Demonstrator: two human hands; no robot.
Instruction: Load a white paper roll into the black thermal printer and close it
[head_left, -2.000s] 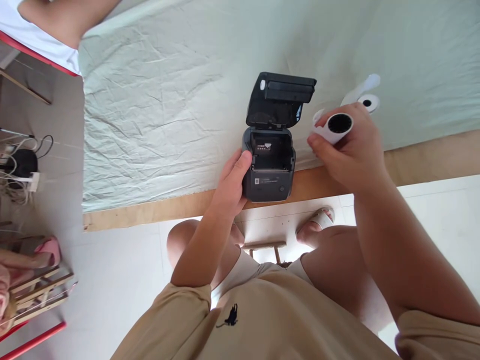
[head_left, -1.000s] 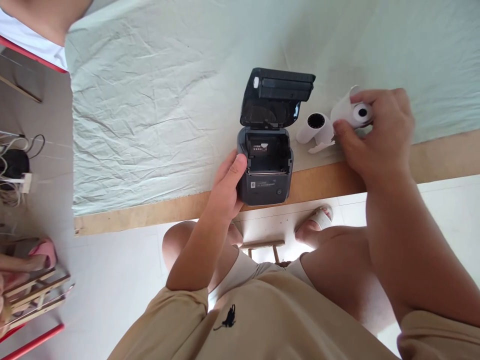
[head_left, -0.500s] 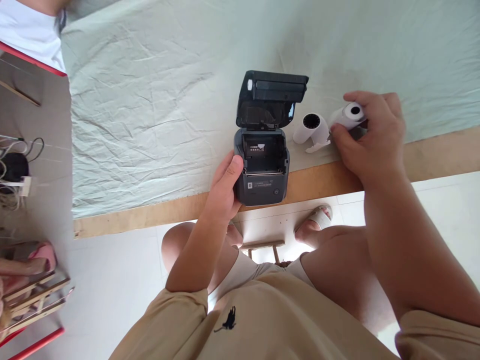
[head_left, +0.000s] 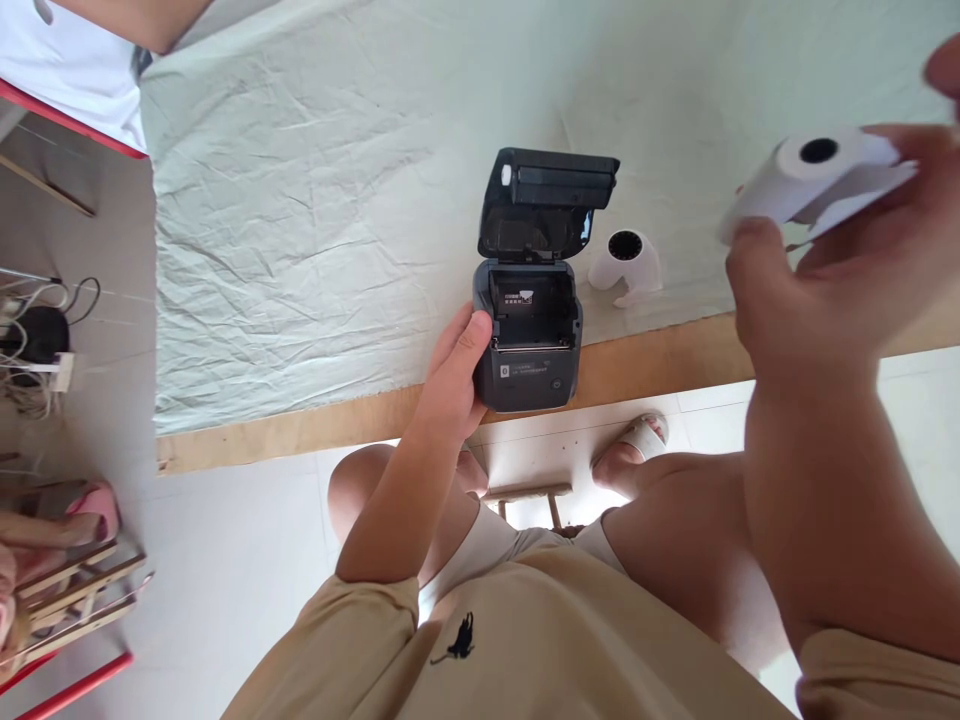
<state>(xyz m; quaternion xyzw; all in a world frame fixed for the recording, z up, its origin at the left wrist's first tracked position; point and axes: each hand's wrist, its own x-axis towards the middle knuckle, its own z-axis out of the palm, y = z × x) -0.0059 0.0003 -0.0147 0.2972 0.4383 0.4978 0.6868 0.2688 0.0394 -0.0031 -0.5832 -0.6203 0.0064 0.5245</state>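
Note:
A dark label printer (head_left: 529, 375) stands at the table's front edge with its lid raised and its paper bay bare. My left hand (head_left: 454, 375) is closed round the printer's left side, thumb on top. Over the table's right part, my right hand (head_left: 832, 260) grips a white paper roll (head_left: 780, 175), whose loose end hangs out toward the palm; motion blurs some of the fingers. Beside the printer a second white roll (head_left: 604, 270), with a dark core, lies on the cloth, a strip of its paper curling off to the right.
A pale green, creased cloth (head_left: 300, 250) covers the table, leaving a wooden edge strip (head_left: 337, 420) bare in front. Another person's arm (head_left: 142, 15) shows at the top left, and part of a hand (head_left: 945, 75) at the right edge. Cables (head_left: 41, 350) lie on the left.
My right hand has lifted the paper roll off the table and carried it to the right. Another hand has come into view at the right edge. The printer stays in my left hand.

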